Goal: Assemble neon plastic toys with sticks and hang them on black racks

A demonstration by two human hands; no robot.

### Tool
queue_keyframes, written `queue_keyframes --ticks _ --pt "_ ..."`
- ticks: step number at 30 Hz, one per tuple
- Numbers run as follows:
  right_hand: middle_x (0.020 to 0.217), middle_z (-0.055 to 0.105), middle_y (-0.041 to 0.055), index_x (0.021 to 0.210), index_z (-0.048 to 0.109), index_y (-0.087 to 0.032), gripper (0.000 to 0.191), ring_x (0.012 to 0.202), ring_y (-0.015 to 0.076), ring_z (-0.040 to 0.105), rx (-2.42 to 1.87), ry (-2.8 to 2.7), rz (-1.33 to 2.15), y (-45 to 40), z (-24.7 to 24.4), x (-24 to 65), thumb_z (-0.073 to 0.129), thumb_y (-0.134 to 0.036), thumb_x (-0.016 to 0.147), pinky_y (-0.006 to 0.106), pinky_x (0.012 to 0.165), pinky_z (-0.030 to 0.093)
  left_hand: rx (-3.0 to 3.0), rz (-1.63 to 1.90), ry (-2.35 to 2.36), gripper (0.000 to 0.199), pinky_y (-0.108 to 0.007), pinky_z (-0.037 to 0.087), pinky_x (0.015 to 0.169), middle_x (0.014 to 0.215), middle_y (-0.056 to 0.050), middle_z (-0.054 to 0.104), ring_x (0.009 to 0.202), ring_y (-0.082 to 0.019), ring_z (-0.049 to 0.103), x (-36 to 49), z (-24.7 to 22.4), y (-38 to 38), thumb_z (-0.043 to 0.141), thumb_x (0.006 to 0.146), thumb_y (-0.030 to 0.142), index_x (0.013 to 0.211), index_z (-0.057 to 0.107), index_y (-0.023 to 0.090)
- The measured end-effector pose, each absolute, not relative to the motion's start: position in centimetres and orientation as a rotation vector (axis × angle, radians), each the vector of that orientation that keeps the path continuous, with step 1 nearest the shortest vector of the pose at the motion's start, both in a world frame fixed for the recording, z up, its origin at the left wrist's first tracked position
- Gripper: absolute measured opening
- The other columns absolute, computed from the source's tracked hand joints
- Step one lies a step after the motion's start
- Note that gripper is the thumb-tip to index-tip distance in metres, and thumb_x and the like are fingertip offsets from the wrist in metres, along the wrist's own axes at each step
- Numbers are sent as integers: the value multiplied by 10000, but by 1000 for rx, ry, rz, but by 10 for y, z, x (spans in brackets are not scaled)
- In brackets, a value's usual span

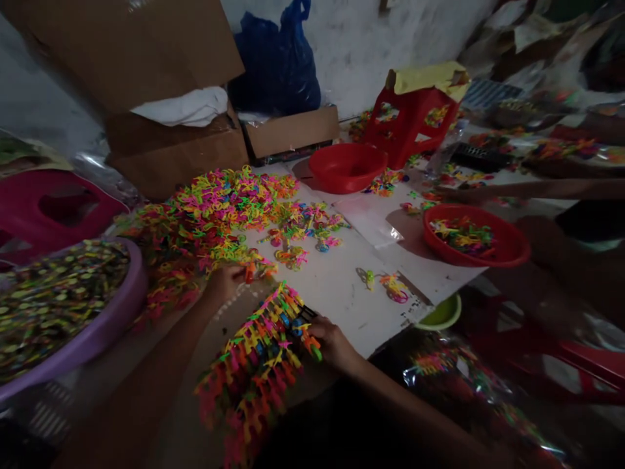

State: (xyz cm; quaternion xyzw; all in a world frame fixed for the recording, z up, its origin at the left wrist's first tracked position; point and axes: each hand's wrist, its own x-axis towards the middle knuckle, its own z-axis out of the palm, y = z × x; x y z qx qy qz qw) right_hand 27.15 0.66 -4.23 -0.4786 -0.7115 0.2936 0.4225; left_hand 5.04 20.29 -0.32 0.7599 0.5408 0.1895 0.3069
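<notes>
My left hand (227,285) is at the near edge of a big heap of small bright plastic pieces (229,202), its fingertips closed on an orange-red piece (250,270). To the right, my right hand (332,339) grips the dark end of a rack (306,314). Rows of colourful plastic pieces (258,345) line this rack and hang toward my body. Some orange and green pieces (312,344) lie against the right fingers. A few loose pieces (394,286) rest on the white table to the right.
A purple basin (131,280) full of small items stands at left. Red bowls (346,168) (512,251) sit farther back and right. Cardboard boxes (180,153), a blue bag (280,65) and a red stool (403,120) line the wall. Another person's arm (537,189) reaches in from the right.
</notes>
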Motion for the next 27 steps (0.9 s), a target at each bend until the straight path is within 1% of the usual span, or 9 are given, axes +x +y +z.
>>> queue_keyframes --ticks 4,7,9,13,15,18,22,25,27 --pt "588 605 9 657 606 -190 312 614 125 514 -1201 -2004 516 11 -51 264 404 -271 881 272 715 361 1904 535 1410 312 -323 464 735 727 -18 689 816 -246 614 34 14 172 630 620 427 777 676 161" --pt "605 600 25 671 606 -181 244 634 140 497 -1231 -2136 380 13 -59 257 458 -262 847 284 698 340 1676 622 1364 401 -310 479 736 841 -33 695 843 -229 619 35 27 149 636 624 450 892 657 153" --pt "627 610 34 690 620 -184 205 680 153 503 -1264 -2152 344 14 -61 256 501 -276 829 296 718 333 1505 683 1313 398 -319 482 752 856 -45 693 860 -235 619 41 36 137 653 612 443 882 658 149" --pt "654 637 28 763 661 -204 189 690 149 543 -1226 -2023 519 15 -43 267 526 -317 831 300 742 371 1396 696 1157 381 -344 488 760 834 -54 691 851 -243 628 59 51 116 667 625 398 900 653 135" --pt "746 658 41 855 671 -211 212 712 150 572 -1222 -1814 640 16 -20 275 509 -347 843 284 711 417 1387 692 1094 394 -350 487 776 868 -49 692 882 -244 624 71 56 105 675 626 375 941 645 140" --pt "877 647 60 973 657 -211 268 787 161 592 -1207 -1526 739 21 18 274 549 -393 809 270 699 460 1479 667 1034 338 -336 480 799 856 -37 700 883 -235 627 93 60 88 697 601 328 885 649 152" --pt "792 631 40 795 695 -189 256 737 149 590 -1081 -1461 829 34 41 262 606 -424 748 245 667 469 1672 713 988 300 -302 497 733 807 -36 695 790 -196 649 111 59 79 678 605 254 877 578 180" --pt "751 633 32 704 681 -182 263 716 151 590 -1106 -1368 848 40 28 268 616 -436 728 245 654 472 1883 580 1174 391 -284 502 679 849 -41 691 745 -187 653 95 53 102 685 589 272 949 549 205" --pt "730 641 25 713 671 -182 267 705 161 596 -1182 -1302 875 39 10 279 627 -445 712 268 670 477 2002 501 1371 335 -297 490 708 915 -62 682 785 -200 645 72 46 129 656 616 307 923 573 201"
